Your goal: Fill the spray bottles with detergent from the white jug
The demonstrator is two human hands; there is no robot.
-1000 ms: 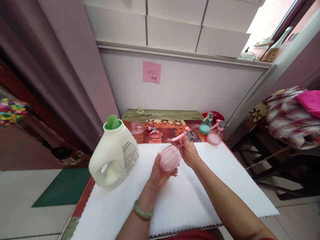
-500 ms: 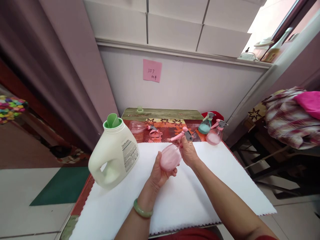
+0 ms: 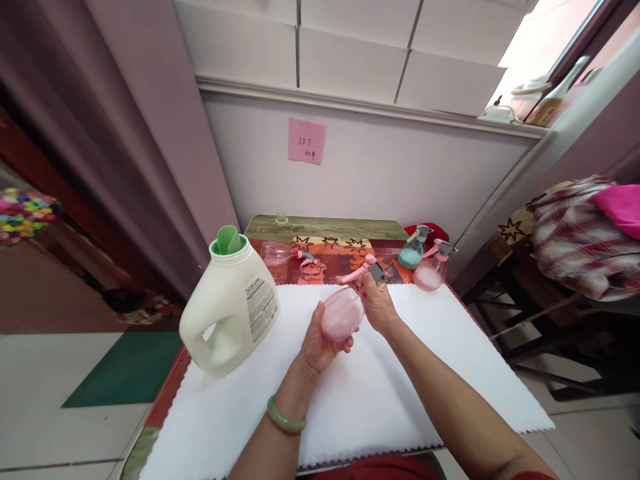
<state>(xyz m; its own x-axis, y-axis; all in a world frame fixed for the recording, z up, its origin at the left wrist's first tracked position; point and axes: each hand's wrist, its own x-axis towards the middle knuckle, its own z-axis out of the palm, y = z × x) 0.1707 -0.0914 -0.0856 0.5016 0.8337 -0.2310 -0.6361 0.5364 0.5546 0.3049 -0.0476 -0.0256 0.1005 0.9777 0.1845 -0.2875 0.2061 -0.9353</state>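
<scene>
One egg-shaped, translucent pink plastic spray bottle point(image 3: 343, 317), tilted, held above white scalloped-edge cloth point(image 3: 360, 413). Left hand point(image 3: 320, 347) cups it from 7 o'clock; right hand point(image 3: 377, 305) closed around its neck at 2 o'clock, under pink-and-grey plastic trigger head point(image 3: 359, 271). Change over last second: negligible. Both grips same; same handling apparently continuing. Cream plastic jug point(image 3: 220, 333) at bottle's 9 o'clock.

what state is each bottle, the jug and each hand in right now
held spray bottle: tilted, off the table
left hand: closed around its body
right hand: closed around its top end
white jug: upright, uncapped
green spray bottle: upright, part full
pink spray bottle: upright, part full
clear pinkish bottle: lying sideways
</scene>
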